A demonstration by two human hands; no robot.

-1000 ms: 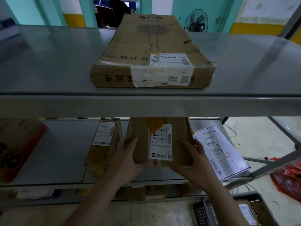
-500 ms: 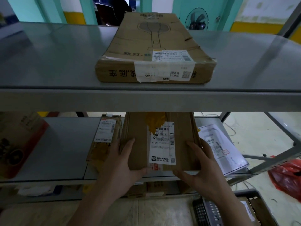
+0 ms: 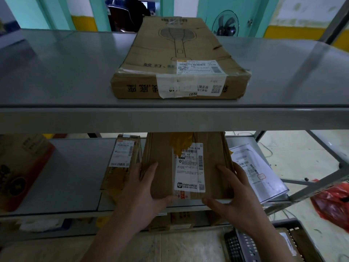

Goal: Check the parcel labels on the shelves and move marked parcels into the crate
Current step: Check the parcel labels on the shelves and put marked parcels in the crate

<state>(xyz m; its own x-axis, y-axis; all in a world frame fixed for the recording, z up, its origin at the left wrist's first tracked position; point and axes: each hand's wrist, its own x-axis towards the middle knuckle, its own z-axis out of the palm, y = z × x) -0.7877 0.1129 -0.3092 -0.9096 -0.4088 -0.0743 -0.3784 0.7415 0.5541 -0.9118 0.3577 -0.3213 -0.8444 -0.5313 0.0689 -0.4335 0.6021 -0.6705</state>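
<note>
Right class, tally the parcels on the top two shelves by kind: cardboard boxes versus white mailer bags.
Cardboard boxes: 4: flat box, held box, narrow box, red-edged box.
White mailer bags: 1.
Total: 5

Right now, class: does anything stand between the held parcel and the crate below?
Nothing visible does. Both hands, left and right, hold the parcel at the shelf edge; the crate sits lower right.
</note>
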